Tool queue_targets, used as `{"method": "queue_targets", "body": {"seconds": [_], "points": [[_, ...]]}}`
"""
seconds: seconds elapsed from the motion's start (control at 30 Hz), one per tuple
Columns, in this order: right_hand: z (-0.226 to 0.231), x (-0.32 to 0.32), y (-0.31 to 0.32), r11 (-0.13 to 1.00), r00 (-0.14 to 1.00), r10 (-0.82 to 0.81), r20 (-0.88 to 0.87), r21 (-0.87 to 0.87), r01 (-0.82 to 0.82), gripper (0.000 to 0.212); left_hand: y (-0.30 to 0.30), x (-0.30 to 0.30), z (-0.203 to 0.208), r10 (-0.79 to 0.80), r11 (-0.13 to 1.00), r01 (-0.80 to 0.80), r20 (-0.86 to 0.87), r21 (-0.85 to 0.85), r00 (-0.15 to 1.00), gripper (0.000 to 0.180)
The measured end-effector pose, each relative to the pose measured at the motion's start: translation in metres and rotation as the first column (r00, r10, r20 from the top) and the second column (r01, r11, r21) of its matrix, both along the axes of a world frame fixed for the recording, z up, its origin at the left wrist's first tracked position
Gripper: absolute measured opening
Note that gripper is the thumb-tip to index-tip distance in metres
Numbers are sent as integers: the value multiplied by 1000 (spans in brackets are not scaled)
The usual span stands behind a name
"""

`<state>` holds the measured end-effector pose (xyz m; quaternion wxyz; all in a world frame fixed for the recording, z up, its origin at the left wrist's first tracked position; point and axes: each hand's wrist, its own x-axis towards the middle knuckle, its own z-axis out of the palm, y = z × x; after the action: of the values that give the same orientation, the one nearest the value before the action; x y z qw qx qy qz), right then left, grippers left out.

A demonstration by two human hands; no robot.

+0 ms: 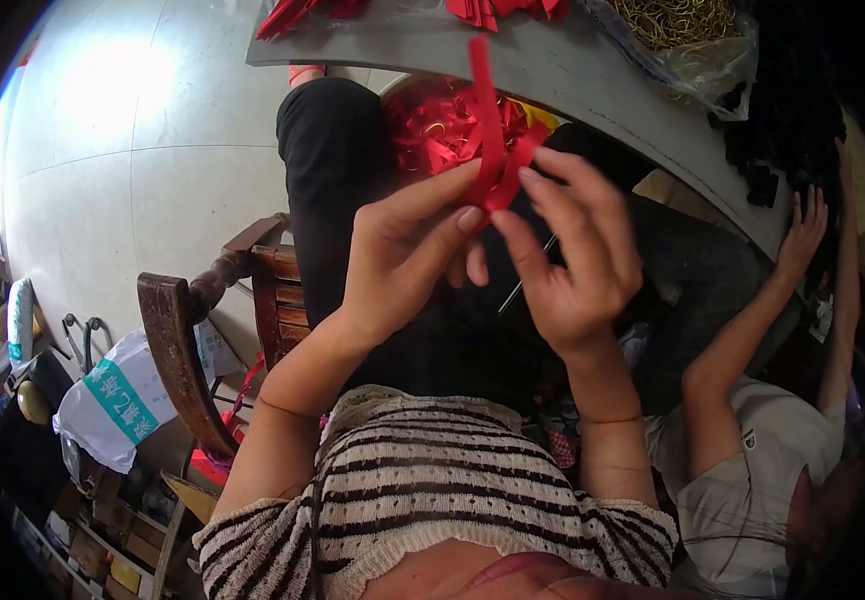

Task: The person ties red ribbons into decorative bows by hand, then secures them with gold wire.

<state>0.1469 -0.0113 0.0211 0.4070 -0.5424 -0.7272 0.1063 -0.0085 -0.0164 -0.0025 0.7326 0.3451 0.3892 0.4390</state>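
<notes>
A red ribbon strip [486, 110] is held up in front of me, one tail standing upright and another part looped toward the right. My left hand [403, 250] pinches its lower part between thumb and fingers. My right hand [583, 250] is closed around the looped part, fingertips against it and thumb close to the left thumb; its edges are slightly blurred. Below and beyond both hands, a container between my knees holds a heap of red ribbon pieces [438, 125] with gold-coloured loops among them.
A grey table [383, 40] curves across the far side, bearing red strips [488, 10] and a clear bag of gold-coloured loops [678, 25]. A wooden chair [178, 340] stands at left. To the right, another person's hand [805, 235] rests near black material. A white sack [118, 395] lies at left.
</notes>
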Motion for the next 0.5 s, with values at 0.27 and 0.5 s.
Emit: {"method": "queue_targets", "body": {"seconds": [0.27, 0.5], "points": [[-13, 6, 7, 881, 782, 15, -623, -361, -305, 17, 2, 1, 8, -51, 995, 53, -20, 89, 998, 44], [0, 12, 11, 918, 938, 288, -193, -223, -328, 9, 4, -6, -3, 105, 951, -21, -260, 307, 960, 34]]}}
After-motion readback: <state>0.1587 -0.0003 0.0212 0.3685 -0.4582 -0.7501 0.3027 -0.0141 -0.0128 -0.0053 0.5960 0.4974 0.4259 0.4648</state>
